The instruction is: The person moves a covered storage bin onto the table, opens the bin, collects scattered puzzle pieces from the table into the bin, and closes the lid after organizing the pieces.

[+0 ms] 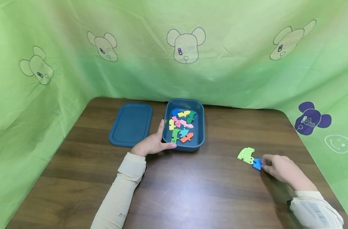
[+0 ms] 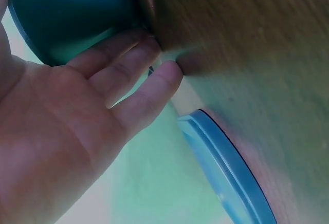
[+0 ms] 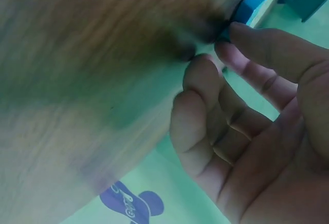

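At the right side of the table, my right hand point(image 1: 285, 170) pinches the outer edge of a flat blue puzzle piece point(image 1: 257, 164) between thumb and index finger. The blue piece point(image 3: 250, 7) lies against light green puzzle pieces point(image 1: 245, 155) with an eye mark. My left hand point(image 1: 152, 144) rests at the near left corner of a dark blue box point(image 1: 201, 127). Its thumb lies along the front wall and its index finger along the left wall, both fairly straight. In the left wrist view, the other fingers point(image 2: 149, 93) are spread loosely beside the box, low by the tabletop.
Inside the box lie several coloured puzzle pieces, among them an orange piece point(image 1: 187, 137) and a dark green piece point(image 1: 191, 117). Left of the box is its flat blue lid point(image 1: 131, 124). A green printed curtain point(image 1: 151, 76) hangs round the brown table point(image 1: 219, 190).
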### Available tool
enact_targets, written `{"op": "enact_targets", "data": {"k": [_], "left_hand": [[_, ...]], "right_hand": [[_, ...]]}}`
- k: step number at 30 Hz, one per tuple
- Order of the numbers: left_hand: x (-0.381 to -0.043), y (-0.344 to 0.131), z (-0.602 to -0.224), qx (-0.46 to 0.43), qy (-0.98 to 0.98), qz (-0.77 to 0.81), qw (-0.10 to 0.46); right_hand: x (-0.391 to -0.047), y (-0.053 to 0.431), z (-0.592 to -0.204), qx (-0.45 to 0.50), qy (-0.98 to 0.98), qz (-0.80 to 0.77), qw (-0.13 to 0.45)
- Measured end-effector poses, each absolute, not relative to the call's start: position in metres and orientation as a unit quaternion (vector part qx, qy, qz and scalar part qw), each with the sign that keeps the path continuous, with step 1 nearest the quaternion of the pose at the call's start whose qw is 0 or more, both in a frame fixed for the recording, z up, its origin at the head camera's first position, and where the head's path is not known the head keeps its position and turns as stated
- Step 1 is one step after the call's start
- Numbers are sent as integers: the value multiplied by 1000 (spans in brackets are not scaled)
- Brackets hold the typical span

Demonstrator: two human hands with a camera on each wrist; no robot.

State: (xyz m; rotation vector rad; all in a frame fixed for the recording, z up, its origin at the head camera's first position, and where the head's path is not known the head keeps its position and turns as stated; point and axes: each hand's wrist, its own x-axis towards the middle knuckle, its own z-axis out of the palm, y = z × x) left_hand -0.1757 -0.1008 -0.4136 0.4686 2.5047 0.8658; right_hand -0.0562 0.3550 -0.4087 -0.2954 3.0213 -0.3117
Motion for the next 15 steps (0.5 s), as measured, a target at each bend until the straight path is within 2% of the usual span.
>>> {"op": "enact_targets", "data": {"k": [6,15], "left_hand": [[-174,-101,-414,167,907,314,224],[-176,-101,-415,169,908,316,218]], "right_hand": [[-55,356,-401,-74,991,-101,42],[-65,336,-381,-114,983,-128,-58]]}}
